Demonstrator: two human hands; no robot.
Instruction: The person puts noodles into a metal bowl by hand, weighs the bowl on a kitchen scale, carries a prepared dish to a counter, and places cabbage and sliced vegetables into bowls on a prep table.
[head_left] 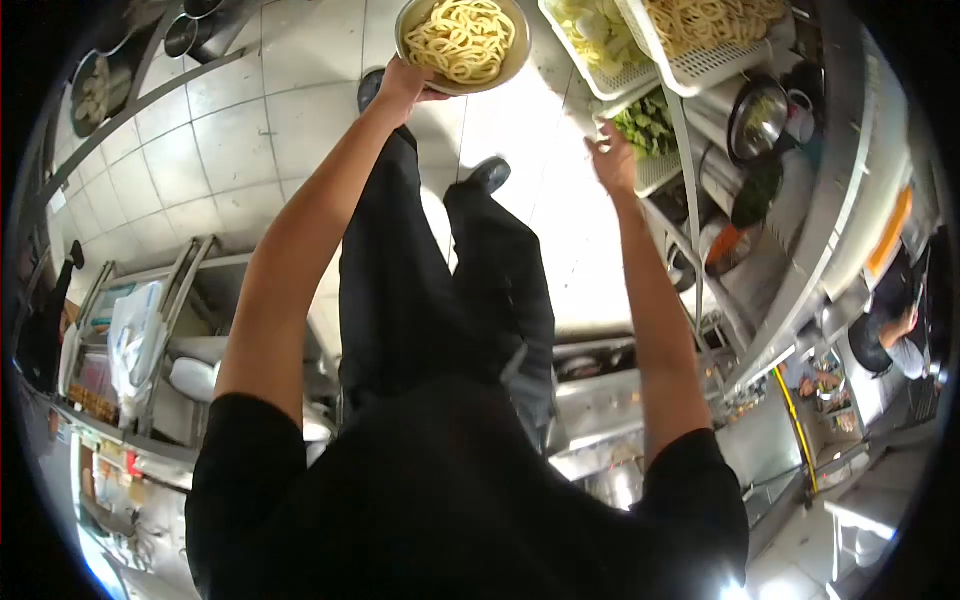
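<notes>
My left hand grips the rim of a metal bowl at the top middle of the head view. Thick pale noodles fill the bowl. On the other side, my right hand is beside a white basket of leafy greens, fingers apart and slightly blurred. I see nothing in it. Whether its fingertips touch the basket cannot be made out.
Above the greens are a white basket of chopped cabbage and another of noodles. Metal bowls stand on the rack at right. A wheeled cart is at left. Another person's hand shows far right.
</notes>
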